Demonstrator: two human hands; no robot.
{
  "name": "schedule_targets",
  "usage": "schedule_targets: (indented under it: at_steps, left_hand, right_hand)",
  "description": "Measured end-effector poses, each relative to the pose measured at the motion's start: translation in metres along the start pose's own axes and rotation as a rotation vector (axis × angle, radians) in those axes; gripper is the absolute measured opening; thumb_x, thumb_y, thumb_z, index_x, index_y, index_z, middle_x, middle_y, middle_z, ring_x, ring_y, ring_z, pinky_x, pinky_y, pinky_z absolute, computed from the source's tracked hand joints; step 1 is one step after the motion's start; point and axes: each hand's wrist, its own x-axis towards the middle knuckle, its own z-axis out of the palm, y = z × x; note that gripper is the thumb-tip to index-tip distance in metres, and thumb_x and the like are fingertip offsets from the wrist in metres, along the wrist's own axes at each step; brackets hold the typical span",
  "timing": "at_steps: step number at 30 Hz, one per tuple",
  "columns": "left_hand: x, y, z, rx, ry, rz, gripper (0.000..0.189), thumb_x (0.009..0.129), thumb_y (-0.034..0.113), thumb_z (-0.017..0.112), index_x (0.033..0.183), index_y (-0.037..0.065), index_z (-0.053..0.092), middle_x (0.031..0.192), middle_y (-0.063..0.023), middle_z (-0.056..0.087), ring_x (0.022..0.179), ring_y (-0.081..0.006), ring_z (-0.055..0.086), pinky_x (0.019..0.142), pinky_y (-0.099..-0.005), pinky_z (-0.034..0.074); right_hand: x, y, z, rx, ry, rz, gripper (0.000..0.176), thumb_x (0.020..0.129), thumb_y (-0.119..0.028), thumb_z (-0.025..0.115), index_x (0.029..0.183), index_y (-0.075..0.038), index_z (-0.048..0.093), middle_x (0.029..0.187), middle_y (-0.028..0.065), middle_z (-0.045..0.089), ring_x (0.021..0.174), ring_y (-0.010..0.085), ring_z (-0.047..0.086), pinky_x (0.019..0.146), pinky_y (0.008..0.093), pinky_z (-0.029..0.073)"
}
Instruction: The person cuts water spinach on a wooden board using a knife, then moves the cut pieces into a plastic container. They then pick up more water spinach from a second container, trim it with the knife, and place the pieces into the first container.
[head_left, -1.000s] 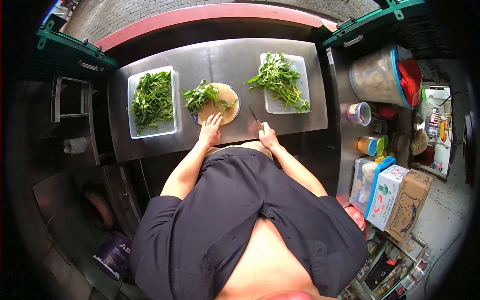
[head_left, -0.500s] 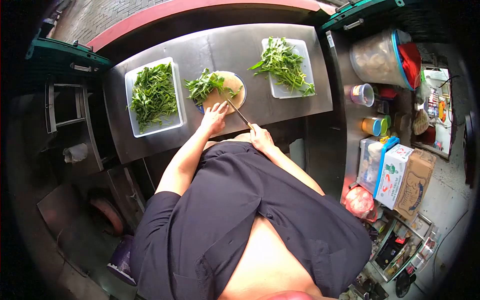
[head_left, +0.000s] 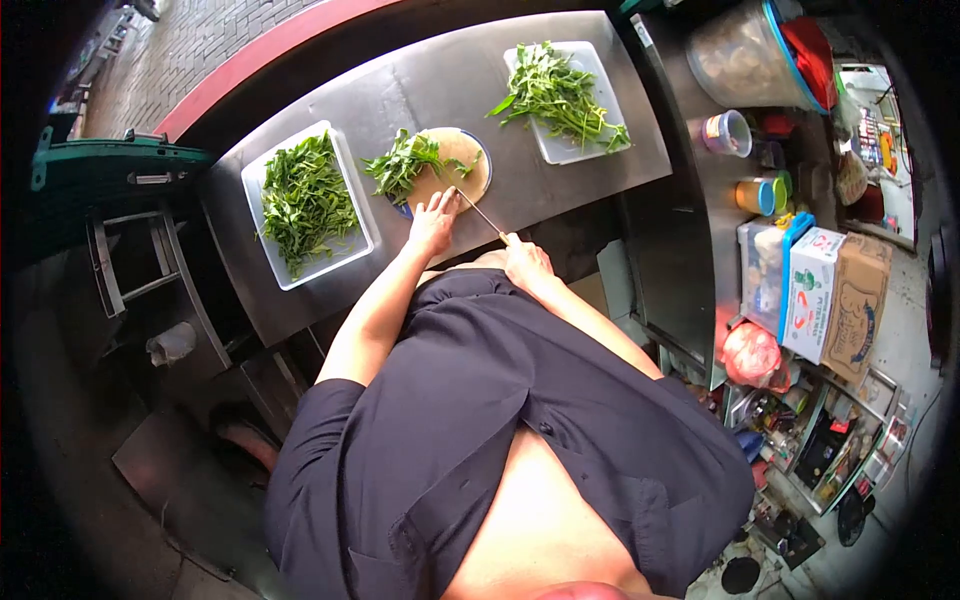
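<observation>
My right hand (head_left: 526, 262) is closed around the handle of a knife (head_left: 484, 217), whose blade points up and left over a round cutting board (head_left: 425, 188). On that board, near the tip, lies my left hand (head_left: 433, 222) with its fingers stretched out and slightly apart; whether anything is under them is hidden. A bunch of leafy greens (head_left: 400, 168) covers the board's left side, and a few small pieces (head_left: 463, 164) lie at its right. To the left stands a white tray (head_left: 362, 222) full of greens (head_left: 308, 200). Another tray (head_left: 596, 72) at the right holds longer-stemmed greens (head_left: 568, 105).
The trays and board rest on a metal table (head_left: 385, 95). Along the right, a side counter (head_left: 715, 240) bears a large tub (head_left: 745, 62), small containers (head_left: 727, 132), a cardboard box (head_left: 858, 300) and a pink bag (head_left: 755, 355). A metal frame (head_left: 150, 285) stands at the left.
The view has shifted and turned slightly. My left hand stays on the board and my right hand still holds the knife, its blade a little differently angled.
</observation>
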Motion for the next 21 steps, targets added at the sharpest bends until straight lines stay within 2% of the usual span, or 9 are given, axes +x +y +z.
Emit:
schedule_targets:
  at_steps: [2, 6, 7, 11, 18, 20, 21]
  left_hand:
    - [0.001, 0.000, 0.006, 0.017, 0.031, 0.006, 0.086, 0.077, 0.007, 0.068, 0.157, 0.008, 0.037, 0.167, -0.0070, 0.029, 0.143, -0.0273, 0.038, 0.101, -0.0471, 0.044]
    - [0.002, -0.002, 0.008, -0.015, 0.050, -0.006, 0.084, 0.077, 0.006, 0.067, 0.157, 0.009, 0.039, 0.166, -0.0052, 0.030, 0.143, -0.0269, 0.038, 0.101, -0.0480, 0.045]
    - [0.002, -0.002, 0.010, -0.036, 0.070, -0.011, 0.084, 0.078, 0.006, 0.067, 0.157, 0.010, 0.040, 0.166, -0.0048, 0.030, 0.144, -0.0268, 0.038, 0.102, -0.0485, 0.044]
    - [0.003, 0.000, 0.004, -0.025, 0.038, -0.028, 0.082, 0.080, 0.007, 0.066, 0.157, 0.012, 0.040, 0.167, -0.0048, 0.029, 0.146, -0.0265, 0.037, 0.105, -0.0506, 0.044]
    - [0.005, 0.004, -0.006, -0.151, 0.054, -0.059, 0.072, 0.083, 0.009, 0.066, 0.152, 0.012, 0.048, 0.162, -0.0055, 0.036, 0.143, -0.0282, 0.041, 0.105, -0.0526, 0.046]
    - [0.009, 0.008, -0.003, -0.208, 0.166, -0.088, 0.059, 0.083, 0.010, 0.066, 0.142, 0.009, 0.058, 0.153, -0.0074, 0.046, 0.135, -0.0299, 0.047, 0.103, -0.0510, 0.047]
    - [0.011, 0.011, -0.001, -0.212, 0.172, -0.094, 0.059, 0.083, 0.010, 0.066, 0.142, 0.009, 0.058, 0.153, -0.0074, 0.046, 0.135, -0.0299, 0.047, 0.103, -0.0510, 0.047]
  right_hand:
    - [-0.003, -0.009, -0.010, -0.062, -0.087, 0.020, 0.024, 0.100, -0.016, 0.046, 0.116, -0.001, 0.057, 0.098, 0.0300, 0.071, 0.099, 0.0447, 0.071, 0.086, 0.0541, 0.057]
    - [-0.001, -0.004, -0.019, -0.162, -0.091, -0.024, 0.024, 0.098, -0.013, 0.050, 0.118, -0.002, 0.056, 0.099, 0.0278, 0.072, 0.096, 0.0441, 0.073, 0.084, 0.0523, 0.058]
    - [-0.004, -0.001, -0.019, -0.151, -0.031, -0.061, 0.022, 0.094, -0.010, 0.051, 0.114, -0.002, 0.056, 0.091, 0.0289, 0.072, 0.091, 0.0455, 0.073, 0.079, 0.0553, 0.058]
    - [-0.011, 0.003, -0.026, -0.167, -0.075, -0.017, 0.024, 0.094, -0.008, 0.050, 0.117, -0.002, 0.056, 0.095, 0.0286, 0.072, 0.092, 0.0455, 0.073, 0.079, 0.0546, 0.058]
    - [0.001, 0.011, -0.033, -0.118, -0.096, -0.028, 0.024, 0.099, -0.014, 0.048, 0.120, -0.006, 0.058, 0.100, 0.0259, 0.073, 0.098, 0.0435, 0.073, 0.085, 0.0534, 0.058]
    - [0.008, 0.015, -0.029, -0.078, -0.060, -0.007, 0.024, 0.100, -0.015, 0.047, 0.119, -0.006, 0.058, 0.101, 0.0254, 0.073, 0.099, 0.0431, 0.072, 0.086, 0.0540, 0.057]
    - [0.012, 0.017, -0.028, -0.085, -0.061, -0.013, 0.024, 0.100, -0.015, 0.047, 0.119, -0.006, 0.058, 0.101, 0.0254, 0.073, 0.099, 0.0431, 0.072, 0.086, 0.0540, 0.057]
